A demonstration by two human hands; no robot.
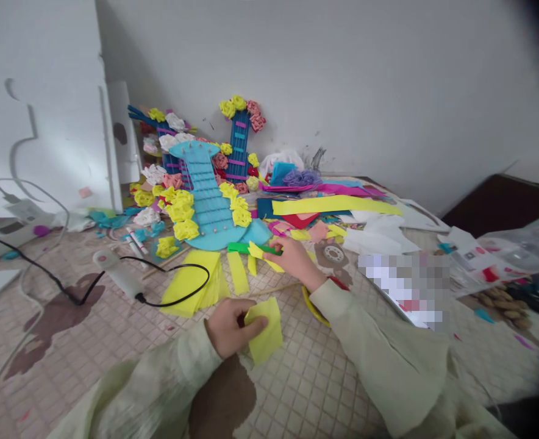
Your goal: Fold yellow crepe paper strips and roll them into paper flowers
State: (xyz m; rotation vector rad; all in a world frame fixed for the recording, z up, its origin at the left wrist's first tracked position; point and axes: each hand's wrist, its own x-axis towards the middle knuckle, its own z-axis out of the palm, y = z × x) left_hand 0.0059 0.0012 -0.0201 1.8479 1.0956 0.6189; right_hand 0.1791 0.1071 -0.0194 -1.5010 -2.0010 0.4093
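My left hand, closed, pinches a yellow crepe paper piece between thumb and fingers, above the table's near middle. Farther off, the fingers of my right hand are drawn together at the end of a long flat green object; its kind does not show clearly. Small yellow paper strips lie under and beside that hand. To the left is a fanned stack of yellow crepe paper. Behind both hands, a light-blue board strung with dark cords leans upright, yellow paper flowers along its sides.
A white glue gun with a black cord lies on the left. Behind are dark-blue boards with paper flowers. Coloured paper sheets are piled at the back. On the right are a blurred-out device and plastic bags.
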